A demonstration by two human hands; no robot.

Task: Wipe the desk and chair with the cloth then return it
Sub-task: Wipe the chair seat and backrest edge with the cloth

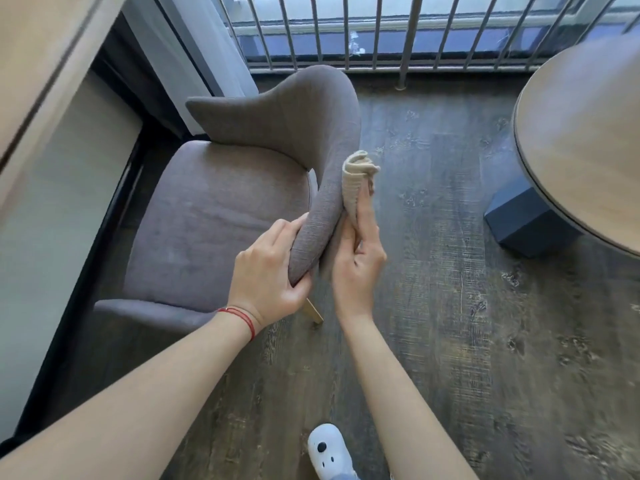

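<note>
A grey-brown upholstered chair (214,216) stands on the wood floor, its curved backrest running from the window side down toward me. My left hand (266,271) grips the near end of the backrest. A bunched beige cloth (356,181) is pressed against the outer face of the backrest by my right hand (360,261), whose fingers lie flat over it. A pale wooden desk (45,64) fills the left edge of the view.
A round wooden table (581,140) on a blue base (523,220) stands at the right. A metal railing (346,29) and a white curtain (194,57) line the window ahead. My foot in a white slipper (327,448) rests on the floor below.
</note>
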